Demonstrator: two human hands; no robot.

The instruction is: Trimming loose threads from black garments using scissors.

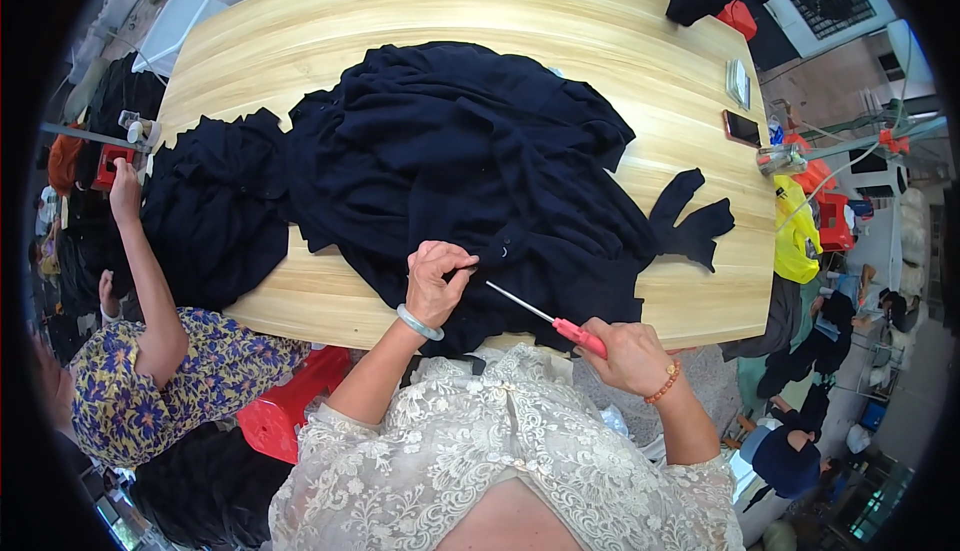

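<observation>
A heap of dark navy knit garments (450,141) lies spread and rumpled over the wooden table. My left hand (437,279), with a pale bangle at its wrist, is closed in a pinch on a small dark bit of the garment at the near edge. My right hand (632,356) grips the pink handle of a tool with a thin straight metal shaft (520,301). The shaft points up and left toward my left fingertips, with a small gap between. A small pale curved mark (505,250) shows on the cloth just above the tip.
Dark sleeve-like pieces (695,221) lie at the table's right. A phone (741,129) rests near the right edge. At left, a co-worker in a flowered top (150,381) sits by another dark pile (215,201). A red stool (275,416) stands between us.
</observation>
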